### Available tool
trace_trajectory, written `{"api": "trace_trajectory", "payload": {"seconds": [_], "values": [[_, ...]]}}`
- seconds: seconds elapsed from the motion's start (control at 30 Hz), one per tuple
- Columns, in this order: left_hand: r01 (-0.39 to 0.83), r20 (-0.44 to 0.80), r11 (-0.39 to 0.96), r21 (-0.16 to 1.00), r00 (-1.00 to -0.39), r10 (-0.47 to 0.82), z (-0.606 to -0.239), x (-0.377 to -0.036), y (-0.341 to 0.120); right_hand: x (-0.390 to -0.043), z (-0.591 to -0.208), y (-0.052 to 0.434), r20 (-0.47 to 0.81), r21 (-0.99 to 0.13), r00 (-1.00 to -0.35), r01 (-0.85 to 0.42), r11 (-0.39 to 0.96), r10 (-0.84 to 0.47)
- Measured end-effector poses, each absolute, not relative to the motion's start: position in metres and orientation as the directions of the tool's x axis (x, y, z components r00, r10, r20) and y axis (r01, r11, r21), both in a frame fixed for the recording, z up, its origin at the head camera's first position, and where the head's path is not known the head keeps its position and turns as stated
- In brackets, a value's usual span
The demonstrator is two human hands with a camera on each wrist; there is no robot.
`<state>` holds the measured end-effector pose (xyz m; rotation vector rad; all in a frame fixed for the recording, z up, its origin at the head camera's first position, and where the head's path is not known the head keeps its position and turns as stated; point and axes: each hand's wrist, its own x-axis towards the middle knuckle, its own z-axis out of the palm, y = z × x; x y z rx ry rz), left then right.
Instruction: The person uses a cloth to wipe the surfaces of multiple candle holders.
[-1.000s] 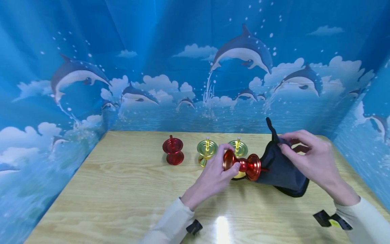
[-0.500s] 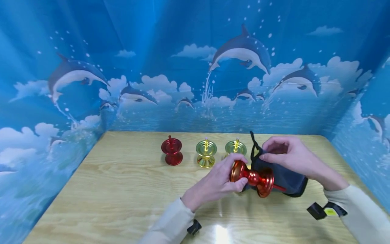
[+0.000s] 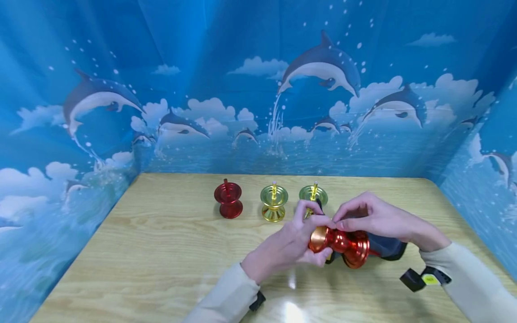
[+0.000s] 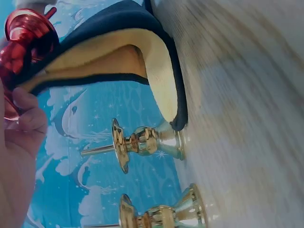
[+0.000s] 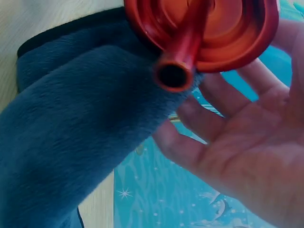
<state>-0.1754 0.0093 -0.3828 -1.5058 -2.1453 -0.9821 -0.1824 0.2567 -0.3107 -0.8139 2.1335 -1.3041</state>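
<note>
One red spool, shiny metal, sideways | L hand grips it | R hand seemingly pinches dark pouch

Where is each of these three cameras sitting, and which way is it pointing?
Head: worn on the head, looks forward and down at the table; both hands and sleeves show.
Left wrist: low beside the left hand, faces the two gold candle holders and the dark pouch.
Right wrist: under the right hand, looks up its palm.
All three share the red candle holder and the pouch.
</note>
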Motion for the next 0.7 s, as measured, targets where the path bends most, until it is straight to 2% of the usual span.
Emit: {"api": "trace_trajectory", "payload": {"seconds": [0.13,0.2,0.37,0.6,0.7], "values": [[0.97,0.655,0.191,0.152,-0.243,0.716,-0.382,-0.174,0.011,-0.187,-0.314,0.256,-0.122,-0.924,-0.612,-0.216,0.314,-0.781],[0.975,0.659,0.196,0.105,-0.216,0.72,-0.383,-0.174,0.011,-0.189,-0.315,0.257,-0.13,-0.936,-0.587,-0.194,0.294,-0.799],[0.974,0.653,0.199,0.107,-0.22,0.725,-0.384,-0.174,0.009,-0.189,-0.317,0.262,-0.107,-0.958,-0.583,-0.156,0.24,-0.806],[0.98,0.683,0.174,0.097,-0.193,0.704,-0.386,-0.179,0.01,-0.186,-0.311,0.269,-0.052,-0.939,-0.604,-0.242,0.245,-0.795],[0.978,0.684,0.179,0.104,-0.2,0.701,-0.389,-0.18,0.01,-0.184,-0.308,0.271,-0.051,-0.927,-0.605,-0.267,0.263,-0.795]]}}
